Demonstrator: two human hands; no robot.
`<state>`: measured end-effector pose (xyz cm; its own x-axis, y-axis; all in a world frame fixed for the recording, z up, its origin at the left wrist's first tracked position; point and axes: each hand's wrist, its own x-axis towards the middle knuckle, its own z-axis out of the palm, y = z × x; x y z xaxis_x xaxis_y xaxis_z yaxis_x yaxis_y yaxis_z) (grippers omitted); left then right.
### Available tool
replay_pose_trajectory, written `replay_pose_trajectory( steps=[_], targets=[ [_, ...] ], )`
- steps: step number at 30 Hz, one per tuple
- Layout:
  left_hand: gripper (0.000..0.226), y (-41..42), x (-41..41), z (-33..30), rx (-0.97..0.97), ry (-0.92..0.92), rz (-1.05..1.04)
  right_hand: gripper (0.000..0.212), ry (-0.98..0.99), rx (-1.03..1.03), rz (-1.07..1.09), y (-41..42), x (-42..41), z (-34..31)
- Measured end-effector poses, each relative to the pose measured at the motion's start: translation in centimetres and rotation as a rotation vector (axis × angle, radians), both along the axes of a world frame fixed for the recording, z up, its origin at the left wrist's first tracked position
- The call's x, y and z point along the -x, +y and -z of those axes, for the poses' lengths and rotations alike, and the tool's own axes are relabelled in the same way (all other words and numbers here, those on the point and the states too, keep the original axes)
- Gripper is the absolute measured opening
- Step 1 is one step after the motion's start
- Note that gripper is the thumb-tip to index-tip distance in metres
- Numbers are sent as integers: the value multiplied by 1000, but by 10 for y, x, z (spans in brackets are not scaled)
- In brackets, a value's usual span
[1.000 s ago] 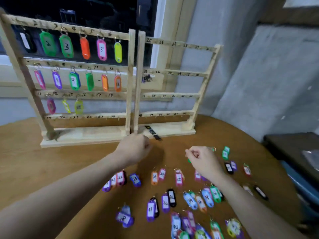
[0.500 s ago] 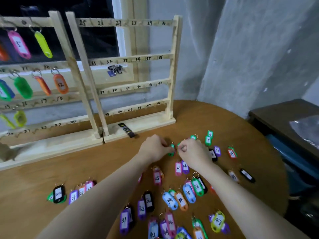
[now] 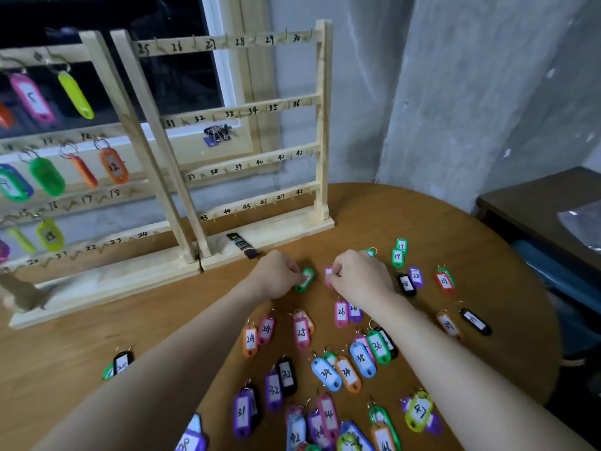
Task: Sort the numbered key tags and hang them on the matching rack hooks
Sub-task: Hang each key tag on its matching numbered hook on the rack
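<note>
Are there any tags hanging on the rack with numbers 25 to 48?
No, the right rack has bare hooks on all its rails; tags hang only on the left rack.

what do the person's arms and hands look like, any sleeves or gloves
Both forearms are bare as far as the view shows, with no sleeves in sight. The left hand and right hand wear no gloves, and no rings, watch or wristband are visible on them.

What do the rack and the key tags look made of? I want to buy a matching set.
The right rack looks like pale, unfinished wood: visible grain, numbers handwritten straight on the rails. The green tag in the left hand looks like glossy coloured plastic with a white paper label; tags on the left rack hang on shiny, probably metal, rings.
</note>
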<state>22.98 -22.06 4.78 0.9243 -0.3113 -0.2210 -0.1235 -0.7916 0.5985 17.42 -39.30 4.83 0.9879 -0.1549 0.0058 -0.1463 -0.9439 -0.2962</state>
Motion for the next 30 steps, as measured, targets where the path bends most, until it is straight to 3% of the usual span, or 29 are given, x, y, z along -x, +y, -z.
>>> replay_pose_trajectory(
  steps=[5, 7, 13, 19, 25, 30],
  targets=[
    [10, 32, 9, -9, 81, -45, -36, 35, 4, 89, 16, 17, -9, -6],
    [16, 45, 16, -12, 91, -74, -17, 29, 11, 117, 24, 23, -13, -6],
    [5, 86, 24, -25, 283, -37, -125, 13, 47, 244, -41, 50, -21, -10],
    [14, 107, 35, -38, 440, -49, -218, 28, 181, -60, -12, 61, -32, -10],
    [14, 130, 49, -41, 525, -3, -279, 15, 219, -127, -135, 84, -29, -10],
    [5, 159, 56, -54, 731, -4, -431, 10, 226, -465, -289, 126, -25, -25]
  ],
)
